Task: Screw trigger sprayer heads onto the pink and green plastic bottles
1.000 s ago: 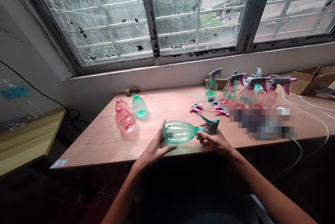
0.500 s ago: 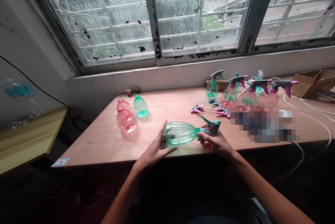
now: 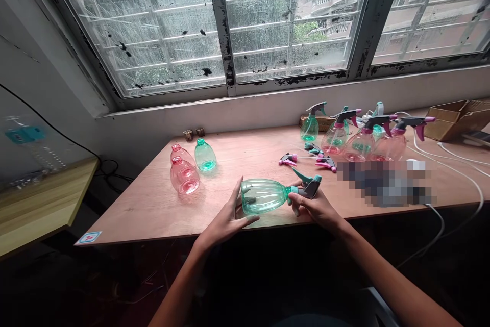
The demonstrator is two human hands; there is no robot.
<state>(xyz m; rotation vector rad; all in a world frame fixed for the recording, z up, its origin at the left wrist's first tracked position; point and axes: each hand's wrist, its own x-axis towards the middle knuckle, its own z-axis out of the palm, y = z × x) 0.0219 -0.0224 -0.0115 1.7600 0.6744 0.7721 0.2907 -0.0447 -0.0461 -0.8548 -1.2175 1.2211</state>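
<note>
Hardly anything is moving since the earlier frame: the whole view is slipping slightly, while both hands are keeping their places. The left hand (image 3: 225,217) is spreading thumb and fingers around the base of the green spray bottle (image 3: 264,197); whether it is touching, I cannot tell. The right hand (image 3: 316,207) is pinching the collar under the spray head (image 3: 311,188). The bottle is lying sideways between them, close to the front edge of the table (image 3: 141,209), which is passing just behind the wrists. Open room is stretching leftward to two red bottles (image 3: 184,178) and an upright green bottle (image 3: 205,156). On the right, loose spray heads (image 3: 326,164) are lying nearer, with standing spray bottles (image 3: 360,146) behind. A blurred patch (image 3: 386,184) is covering the front there. White cables (image 3: 469,179) are trailing over the edge; a cardboard box (image 3: 454,118) is sitting beyond. A barred window (image 3: 287,36) is lighting the wood.
</note>
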